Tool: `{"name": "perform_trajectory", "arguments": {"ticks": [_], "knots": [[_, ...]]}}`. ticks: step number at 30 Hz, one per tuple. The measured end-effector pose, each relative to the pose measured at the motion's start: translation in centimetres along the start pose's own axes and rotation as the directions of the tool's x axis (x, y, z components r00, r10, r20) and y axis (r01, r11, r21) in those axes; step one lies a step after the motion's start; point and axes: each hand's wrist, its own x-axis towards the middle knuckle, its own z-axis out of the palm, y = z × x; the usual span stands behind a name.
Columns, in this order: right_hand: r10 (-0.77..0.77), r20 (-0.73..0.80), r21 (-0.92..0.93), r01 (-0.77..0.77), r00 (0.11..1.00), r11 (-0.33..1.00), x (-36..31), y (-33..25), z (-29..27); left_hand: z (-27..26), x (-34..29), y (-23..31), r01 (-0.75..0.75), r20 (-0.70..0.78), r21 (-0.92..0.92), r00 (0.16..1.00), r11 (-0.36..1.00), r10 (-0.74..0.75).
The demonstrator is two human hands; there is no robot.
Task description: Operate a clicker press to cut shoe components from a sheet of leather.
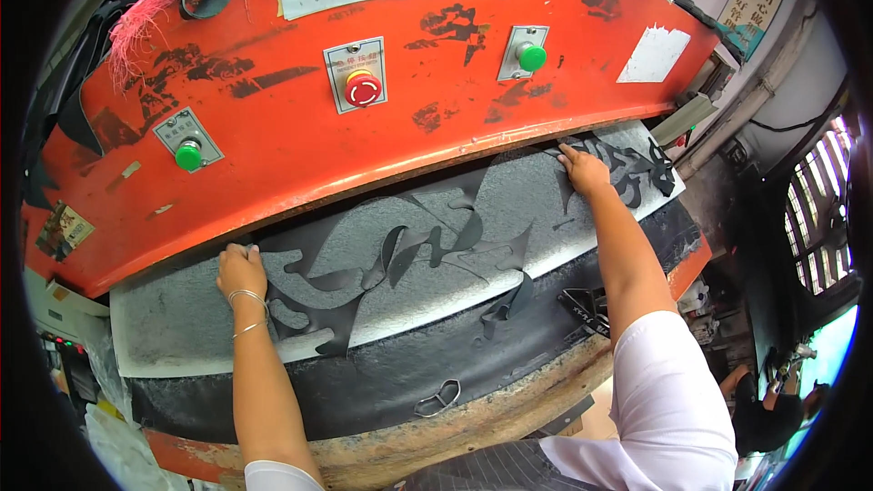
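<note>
A thin black sheet [477, 184], cut through with curved openings and ragged strips, lies across a pale grey board [164, 323]. My left hand [242, 273], with bangles on its wrist, is closed at the sheet's left end, near the board's far edge. Its fingertips are partly hidden. Farther right, my right hand [584, 168] has its fingers closed on the far edge of the same sheet. Tangled black strips [627, 164] lie beyond it on the board. One dangling black scrap [509, 302] hangs over the board's near edge.
A red press beam [273, 118] overhangs the board, bearing green buttons [531, 57] and a red stop button [363, 88]. A metal cutting die [439, 397] lies on the black near ledge [364, 400]; a dark angular tool [584, 311] sits farther right. Another person [768, 414] is at lower right.
</note>
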Motion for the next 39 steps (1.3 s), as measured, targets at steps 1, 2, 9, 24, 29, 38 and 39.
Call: {"name": "perform_trajectory", "arguments": {"ticks": [1,2,9,24,29,38,39], "knots": [[-0.003,-0.003,0.000,0.003,1.000,1.000,-0.1,-0.2,0.1,0.1,0.1,0.2,0.002,-0.003,-0.002,1.000,1.000,-0.002],[0.019,0.029,-0.010,-0.019,0.999,1.000,-0.5,-0.4,0.3,0.1,0.3,0.6,0.076,-0.049,0.024,0.996,0.997,-0.075],[0.056,0.071,-0.025,-0.054,0.996,0.998,-0.6,-1.1,-0.2,-1.1,1.0,4.3,0.358,-0.027,0.141,0.933,0.923,-0.358],[0.022,0.094,0.061,-0.028,0.995,0.998,-0.8,-0.9,-0.4,-1.6,0.4,5.8,0.466,0.021,0.070,0.884,0.882,-0.468],[0.032,0.086,0.047,-0.036,0.996,0.998,-1.2,-0.9,-0.8,-0.7,2.2,3.5,0.381,0.098,0.049,0.918,0.923,-0.384],[0.009,0.095,0.050,-0.014,0.995,0.999,-1.4,0.1,-0.9,-0.7,0.7,4.2,0.350,0.080,0.009,0.933,0.937,-0.350],[0.023,0.095,0.042,-0.027,0.995,0.999,-1.4,0.9,-1.0,-0.7,0.2,4.9,0.401,0.071,-0.011,0.914,0.916,-0.399]]}}
